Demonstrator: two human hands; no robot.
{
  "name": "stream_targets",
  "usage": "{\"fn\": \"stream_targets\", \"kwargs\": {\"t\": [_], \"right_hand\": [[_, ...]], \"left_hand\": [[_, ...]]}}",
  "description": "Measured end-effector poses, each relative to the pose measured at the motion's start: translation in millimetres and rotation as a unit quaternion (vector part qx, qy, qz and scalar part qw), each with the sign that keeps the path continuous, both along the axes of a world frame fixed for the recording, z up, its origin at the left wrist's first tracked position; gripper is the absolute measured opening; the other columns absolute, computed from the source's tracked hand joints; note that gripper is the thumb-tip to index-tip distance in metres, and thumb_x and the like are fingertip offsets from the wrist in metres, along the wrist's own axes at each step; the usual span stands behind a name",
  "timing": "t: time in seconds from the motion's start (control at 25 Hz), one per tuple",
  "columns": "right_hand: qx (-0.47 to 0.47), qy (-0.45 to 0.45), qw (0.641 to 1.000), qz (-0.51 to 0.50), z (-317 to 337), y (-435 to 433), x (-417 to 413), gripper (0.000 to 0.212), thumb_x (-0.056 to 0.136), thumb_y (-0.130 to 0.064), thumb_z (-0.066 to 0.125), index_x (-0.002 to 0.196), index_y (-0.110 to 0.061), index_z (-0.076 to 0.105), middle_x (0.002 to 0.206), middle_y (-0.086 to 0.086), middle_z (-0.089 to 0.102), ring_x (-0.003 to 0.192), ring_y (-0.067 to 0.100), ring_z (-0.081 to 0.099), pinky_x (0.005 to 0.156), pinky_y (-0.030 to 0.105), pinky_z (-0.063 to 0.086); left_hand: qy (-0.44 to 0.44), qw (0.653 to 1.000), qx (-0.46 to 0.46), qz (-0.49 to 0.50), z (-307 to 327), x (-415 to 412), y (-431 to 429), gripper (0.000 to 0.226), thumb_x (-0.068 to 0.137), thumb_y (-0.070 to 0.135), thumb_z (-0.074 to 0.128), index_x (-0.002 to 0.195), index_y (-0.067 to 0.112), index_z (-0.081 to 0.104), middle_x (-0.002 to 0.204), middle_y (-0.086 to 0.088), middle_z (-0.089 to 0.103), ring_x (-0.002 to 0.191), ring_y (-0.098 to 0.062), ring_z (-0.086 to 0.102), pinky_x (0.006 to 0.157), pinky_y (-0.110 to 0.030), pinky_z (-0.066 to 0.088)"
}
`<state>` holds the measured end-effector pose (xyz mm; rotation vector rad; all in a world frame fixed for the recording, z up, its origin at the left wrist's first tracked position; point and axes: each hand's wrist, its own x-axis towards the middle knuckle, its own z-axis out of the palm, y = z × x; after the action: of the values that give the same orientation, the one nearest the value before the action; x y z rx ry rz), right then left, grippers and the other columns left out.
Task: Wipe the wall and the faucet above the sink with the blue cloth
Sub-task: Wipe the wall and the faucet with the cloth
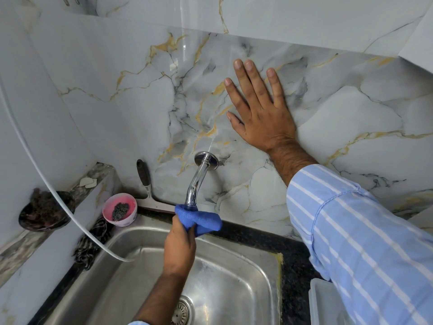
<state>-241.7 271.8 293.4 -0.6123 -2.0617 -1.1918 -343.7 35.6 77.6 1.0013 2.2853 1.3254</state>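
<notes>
Fingers: left hand (179,240) clamps one blue cloth (199,220) on faucet (195,181) | right hand (260,109) spread flat on wall (117,113)

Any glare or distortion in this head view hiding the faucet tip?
Head view: wide-angle bending curves the wall edges; a glare streak runs above the faucet; focus is sharp; the blue cloth in the left hand, not glare, covers the tip.

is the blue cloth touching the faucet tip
Touching. The head view shows the blue cloth, held in the left hand, wrapped around the faucet outlet with no gap.
</notes>
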Motion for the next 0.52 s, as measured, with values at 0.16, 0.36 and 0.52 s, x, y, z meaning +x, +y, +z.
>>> {"fn": "stream_targets", "kwargs": {"t": [0.16,0.36,0.52], "right_hand": [[-0.003,-0.001,1.0,0.002,0,0,0,0.062,0.113,-0.045,0.031,0.165,-0.012,0.028,0.169,0.016,0.027,0.157,0.033,0.03,0.125,0.058,0.023],[-0.005,0.0,1.0,0.002,2,-1,0,0.062,0.113,-0.045,0.031,0.165,-0.012,0.028,0.169,0.016,0.027,0.157,0.033,0.029,0.125,0.058,0.024],[0.003,0.003,1.0,0.0,1,-1,0,0.062,0.113,-0.045,0.032,0.165,-0.012,0.029,0.169,0.015,0.028,0.156,0.032,0.031,0.125,0.057,0.024]], "left_hand": [[-0.053,0.997,0.036,-0.05,-3,-19,-31,0.016,0.089,0.016,0.065,0.103,0.019,0.059,0.079,0.007,0.067,0.075,-0.019,0.064,0.059,-0.006,0.043],[0.025,0.988,0.047,-0.146,65,-56,-12,0.02,0.081,0.049,0.054,0.095,0.034,0.054,0.083,0.013,0.065,0.072,0.004,0.059,0.063,-0.021,0.045],[0.087,0.972,-0.173,-0.136,112,-43,64,0.04,0.091,0.041,0.059,0.111,0.007,0.056,0.096,-0.005,0.061,0.093,-0.028,0.062,0.073,-0.033,0.045]]}}
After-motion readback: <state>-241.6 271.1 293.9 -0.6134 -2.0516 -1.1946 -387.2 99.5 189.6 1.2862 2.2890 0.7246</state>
